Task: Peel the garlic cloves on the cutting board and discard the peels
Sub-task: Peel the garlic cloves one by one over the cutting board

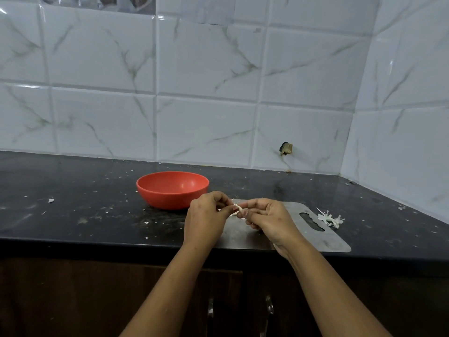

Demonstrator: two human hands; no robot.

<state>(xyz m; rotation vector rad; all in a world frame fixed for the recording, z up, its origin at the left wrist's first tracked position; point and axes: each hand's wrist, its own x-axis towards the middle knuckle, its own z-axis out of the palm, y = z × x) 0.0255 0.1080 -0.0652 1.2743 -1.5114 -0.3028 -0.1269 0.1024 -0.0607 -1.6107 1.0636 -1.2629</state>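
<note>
White tiles with grey-green veins rise behind a dark, speckled desk [73, 215], and a grey metal cutting board [336, 238] lies at the desk's front edge, its slotted handle at the right end. Above the board's left end the left hand [206, 220] and the right hand [269, 220] meet fingertip to fingertip around one pale garlic clove [239, 208] — each grip is closed on it, thumb and forefinger pinching, the other fingers curled. A thin wisp of skin sticks up from the clove. It is held clear of the board, not resting on it.

Just off the board's right end, by the handle slot, lies a small heap of white peels [330, 218]; whether it touches the board's edge is hard to tell. Behind the board's left end stands a red bowl [172, 189], upright — what shows of its inside looks bare. Well to the left of the board a lone pale scrap [50, 200] lies on the desk. Below the board, dark cabinet doors carry two metal handles [269, 307].
</note>
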